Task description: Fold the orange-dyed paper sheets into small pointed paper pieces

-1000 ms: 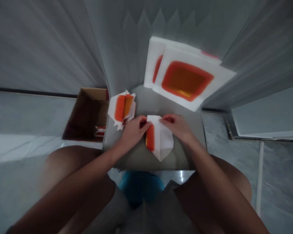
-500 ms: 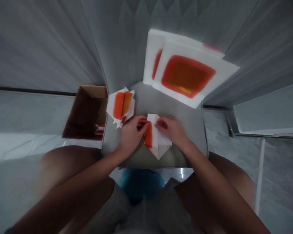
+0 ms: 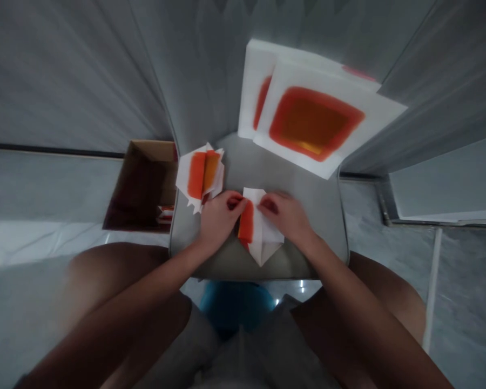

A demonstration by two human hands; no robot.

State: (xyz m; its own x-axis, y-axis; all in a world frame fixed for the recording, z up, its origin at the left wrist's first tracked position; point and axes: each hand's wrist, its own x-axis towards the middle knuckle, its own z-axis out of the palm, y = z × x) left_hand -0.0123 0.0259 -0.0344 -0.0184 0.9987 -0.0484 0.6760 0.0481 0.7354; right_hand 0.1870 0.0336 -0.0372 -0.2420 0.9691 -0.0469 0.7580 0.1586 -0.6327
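Stool top, probably, between grey walls

Left forearm and right forearm, bare, angled inward from the lower corners of the view and converging at centre. Left hand, back upward, wrist nearly straight, fingers curled toward the right. Right hand, back upward, fingers curled toward the left. Two hands near each other, not touching.

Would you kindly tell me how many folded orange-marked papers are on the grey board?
2: one folded paper between the left hand and right hand, another folded paper to its left, beside the box, which may hide more.
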